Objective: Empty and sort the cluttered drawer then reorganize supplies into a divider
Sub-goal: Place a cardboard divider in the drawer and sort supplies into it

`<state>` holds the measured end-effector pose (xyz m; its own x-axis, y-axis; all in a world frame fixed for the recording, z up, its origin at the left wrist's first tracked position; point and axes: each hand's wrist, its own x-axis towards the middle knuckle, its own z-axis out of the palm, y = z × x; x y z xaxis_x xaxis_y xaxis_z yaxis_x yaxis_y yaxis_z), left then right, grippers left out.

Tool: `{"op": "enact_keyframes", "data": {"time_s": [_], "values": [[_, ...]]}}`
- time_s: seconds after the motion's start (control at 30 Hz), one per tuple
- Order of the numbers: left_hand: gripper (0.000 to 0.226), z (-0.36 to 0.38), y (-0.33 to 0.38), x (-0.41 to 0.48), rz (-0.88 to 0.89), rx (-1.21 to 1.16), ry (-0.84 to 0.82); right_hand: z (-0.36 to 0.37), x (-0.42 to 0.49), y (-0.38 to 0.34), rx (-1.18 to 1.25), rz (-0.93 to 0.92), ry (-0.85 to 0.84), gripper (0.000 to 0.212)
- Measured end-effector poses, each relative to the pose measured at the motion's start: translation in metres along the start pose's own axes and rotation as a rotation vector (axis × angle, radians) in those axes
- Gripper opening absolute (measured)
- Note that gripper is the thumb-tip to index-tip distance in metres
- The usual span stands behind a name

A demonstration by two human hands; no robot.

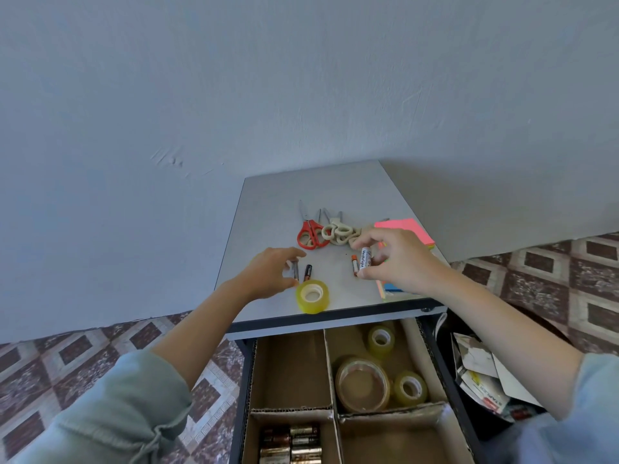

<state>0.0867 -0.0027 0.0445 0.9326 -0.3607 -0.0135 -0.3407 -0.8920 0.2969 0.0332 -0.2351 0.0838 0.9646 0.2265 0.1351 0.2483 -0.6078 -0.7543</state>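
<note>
Sleeve [117, 396] at far left, then left hand [268, 272] over table [268, 209], fingers curled about grey battery [295, 270]; pinched or merely touched, cannot tell. Just beside it, black battery [307, 272], then yellow tape roll [312, 296] near table's front edge. Small, rigid, smooth, probably dense for size and prone to rolling: best taken across the barrel, thumb opposite forefinger. Farther right, orange-tipped battery [353, 265] flat on table, and right hand [392, 259] pinching white cylinder [364, 258], likely another battery, end to end between thumb and forefinger. Below, cardboard divider [330, 363] in open drawer: stored batteries [289, 443] near-left, stored tape rolls [363, 386] far-right.
</note>
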Motion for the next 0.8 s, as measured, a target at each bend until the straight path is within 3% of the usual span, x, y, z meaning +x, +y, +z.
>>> {"op": "enact_keyframes", "data": {"time_s": [0.13, 0.27, 0.4, 0.5, 0.63, 0.8], "values": [[0.054, -0.016, 0.009, -0.026, -0.036, -0.226, 0.169, 0.003, -0.026, -0.008, 0.233, 0.105, -0.073, 0.028], [0.043, -0.005, 0.031, -0.09, -0.087, -0.649, 0.367, 0.017, -0.059, -0.007, 0.522, 0.199, -0.201, 0.021], [0.025, 0.039, 0.042, -0.162, -0.237, -1.164, 0.228, 0.048, -0.089, 0.013, 0.638, 0.318, -0.221, 0.012], [0.024, 0.067, 0.03, -0.195, -0.357, -1.338, 0.133, 0.074, -0.109, 0.029, 0.598, 0.405, -0.241, 0.014], [0.012, 0.082, 0.01, -0.214, -0.465, -1.294, 0.079, 0.101, -0.128, 0.037, 0.623, 0.477, -0.281, 0.02], [0.033, 0.091, 0.005, -0.202, -0.401, -0.708, -0.307, 0.124, -0.135, 0.039, 0.656, 0.538, -0.305, 0.03]]}}
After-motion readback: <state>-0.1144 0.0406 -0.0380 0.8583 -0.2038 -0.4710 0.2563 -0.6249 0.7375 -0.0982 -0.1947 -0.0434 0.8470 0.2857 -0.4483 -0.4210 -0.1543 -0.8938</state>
